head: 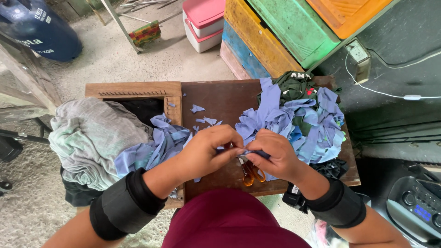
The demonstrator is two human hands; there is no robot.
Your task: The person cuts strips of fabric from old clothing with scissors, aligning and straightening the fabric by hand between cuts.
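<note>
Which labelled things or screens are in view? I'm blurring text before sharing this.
Gas cylinder: top left on the floor, rounded, dark blue with white lettering.
Speaker screen: bottom right, small, glowing blue on a grey and black box.
Dark cloth: top of the scrap heap, white print.

A small blue cloth strip (250, 153) lies pinched between both hands above orange-handled scissors (251, 173).

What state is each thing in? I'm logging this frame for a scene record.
Left hand: fingers pinched on blue fabric strip.
Right hand: fingers closed on the same strip.
Scissors: lying on wooden table, under the hands.
Blue strips pile: heaped.
Grey cloth: bunched.
</note>
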